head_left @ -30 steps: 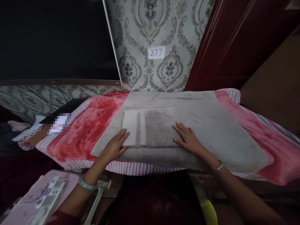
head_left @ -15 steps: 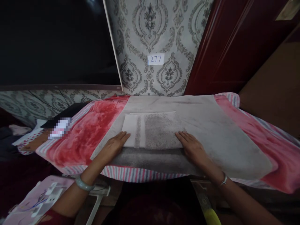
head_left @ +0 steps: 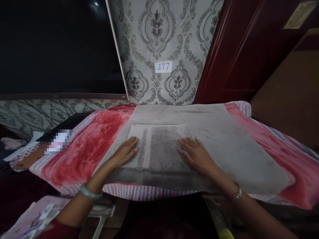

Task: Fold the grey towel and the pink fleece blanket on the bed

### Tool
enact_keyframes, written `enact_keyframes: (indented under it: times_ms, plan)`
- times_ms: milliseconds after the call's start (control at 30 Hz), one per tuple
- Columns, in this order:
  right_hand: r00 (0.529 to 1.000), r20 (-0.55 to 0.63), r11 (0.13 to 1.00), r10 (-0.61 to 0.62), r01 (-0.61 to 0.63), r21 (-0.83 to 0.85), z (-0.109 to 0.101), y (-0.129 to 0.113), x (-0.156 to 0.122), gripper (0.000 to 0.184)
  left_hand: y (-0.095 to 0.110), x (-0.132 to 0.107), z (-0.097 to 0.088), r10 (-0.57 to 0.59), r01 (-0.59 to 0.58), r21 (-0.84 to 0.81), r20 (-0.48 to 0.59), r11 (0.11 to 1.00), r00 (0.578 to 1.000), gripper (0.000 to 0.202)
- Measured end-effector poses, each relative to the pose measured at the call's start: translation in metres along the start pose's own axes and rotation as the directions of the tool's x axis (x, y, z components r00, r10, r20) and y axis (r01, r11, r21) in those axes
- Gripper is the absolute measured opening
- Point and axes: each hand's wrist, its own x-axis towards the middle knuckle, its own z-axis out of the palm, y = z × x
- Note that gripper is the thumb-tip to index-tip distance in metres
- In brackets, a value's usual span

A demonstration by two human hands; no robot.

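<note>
A folded grey towel (head_left: pixel 163 149) with a pale stripe near its left end lies flat in front of me. My left hand (head_left: pixel 127 151) rests on its left side, palm down with the thumb apart from the fingers. On the towel's right side my right hand (head_left: pixel 195 153) lies flat, fingers spread. Neither hand grips anything. Beneath the towel is a larger light grey cloth (head_left: pixel 231 149), spread over a red plush blanket (head_left: pixel 87 146) with a striped border.
Behind the table are a patterned wall with a paper label (head_left: pixel 163 66), a dark television screen (head_left: pixel 54 46) at left and a dark red door (head_left: pixel 239 43) at right. A pink surface with a white power strip (head_left: pixel 42 217) is at lower left.
Both hands have moved from the towel's near corners further onto its top, and their fingers have spread. The towel's near edge now reaches closer to me. The view has shifted slightly.
</note>
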Motion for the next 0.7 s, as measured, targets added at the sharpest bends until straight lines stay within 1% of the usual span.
enact_keyframes:
  times_ms: [100,133,200,267,333,400,433,500,600,667,700]
  plan:
    - [0.996,-0.026,0.992,0.086,-0.088,-0.092,0.018,-0.011,0.042,0.062,0.016,0.049,0.016,-0.078,0.070,0.120,0.060,0.990,0.995,0.064]
    - [0.994,-0.017,0.987,0.108,-0.109,-0.118,0.026,-0.013,0.051,0.064,0.019,0.063,0.022,-0.090,0.078,0.146,0.073,0.986,0.993,0.066]
    - [0.988,0.024,0.978,0.152,-0.147,-0.147,0.043,-0.012,0.059,0.067,0.022,0.084,0.030,-0.087,0.073,0.184,0.070,0.980,0.994,0.067]
    - [0.981,0.047,0.972,0.190,-0.181,-0.152,0.058,-0.008,0.058,0.066,0.017,0.098,0.034,-0.045,0.033,0.202,0.052,0.979,0.998,0.065]
    - [0.979,0.030,0.969,0.203,-0.196,-0.151,0.068,-0.004,0.054,0.067,0.005,0.106,0.033,0.028,-0.039,0.200,0.060,0.979,0.998,0.062]
    - [0.978,0.016,0.967,0.208,-0.203,-0.150,0.071,-0.002,0.051,0.068,-0.010,0.112,0.031,0.077,-0.090,0.178,0.078,0.980,0.994,0.061]
    - [0.976,0.020,0.966,0.215,-0.210,-0.148,0.071,-0.002,0.051,0.069,-0.018,0.115,0.030,0.077,-0.088,0.167,0.071,0.982,0.994,0.060]
    - [0.971,0.039,0.963,0.235,-0.228,-0.142,0.067,-0.003,0.052,0.070,-0.032,0.120,0.030,0.047,-0.050,0.141,0.022,0.989,0.999,0.060]
    - [0.965,0.072,0.961,0.253,-0.243,-0.130,0.060,-0.006,0.055,0.070,-0.047,0.126,0.035,0.002,0.005,0.074,-0.094,0.997,0.996,0.058]
    - [0.963,0.082,0.962,0.256,-0.245,-0.121,0.056,-0.007,0.056,0.070,-0.051,0.128,0.038,-0.028,0.023,-0.029,-0.193,0.999,0.981,0.056]
    - [0.963,0.083,0.962,0.255,-0.245,-0.118,0.055,-0.007,0.056,0.070,-0.052,0.128,0.038,-0.073,0.046,-0.116,-0.245,0.992,0.967,0.055]
